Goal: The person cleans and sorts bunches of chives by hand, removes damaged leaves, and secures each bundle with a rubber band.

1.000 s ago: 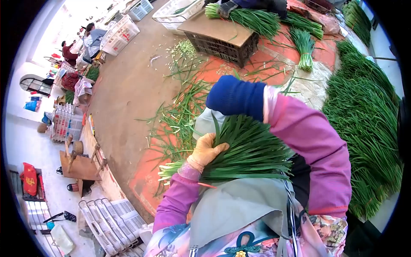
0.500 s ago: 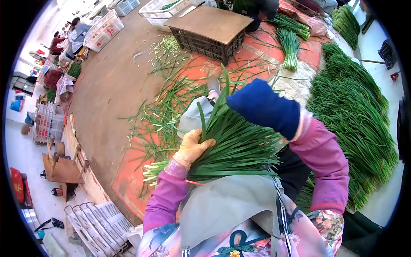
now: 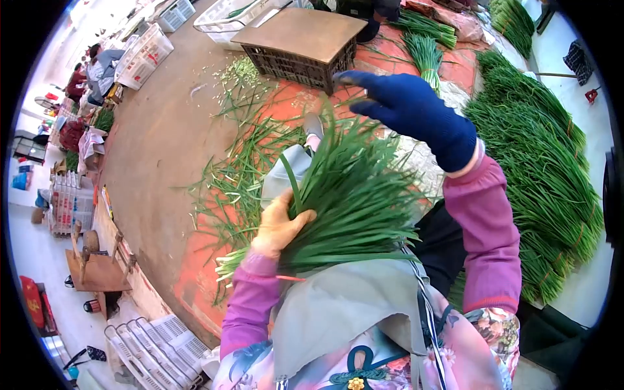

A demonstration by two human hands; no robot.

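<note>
My left hand (image 3: pixel 279 224), in a pale orange rubber glove, is closed around a thick bunch of garlic chives (image 3: pixel 357 208) lying across my lap. The white stem ends (image 3: pixel 229 265) stick out to the left of my wrist. The leaves fan out to the right over my grey apron (image 3: pixel 344 296), their upper part blurred by motion. Above the leaf tips is my right hand (image 3: pixel 416 110) in a dark blue knitted glove. Its fingers are stretched out and apart, with nothing visible in them.
Loose chive leaves (image 3: pixel 244 159) litter the red mat in front. A board-topped black crate (image 3: pixel 299 42) stands ahead. On the right lies a long pile of chives (image 3: pixel 533 175), with a tied bundle (image 3: pixel 424 57) beyond. Stacked white crates (image 3: pixel 153 351) are at lower left; other people sit farther off.
My right hand has risen slightly and its fingers have spread from a closed shape. The chive leaves have fanned wider and blurred. My left hand keeps its grip; the view has shifted a little.
</note>
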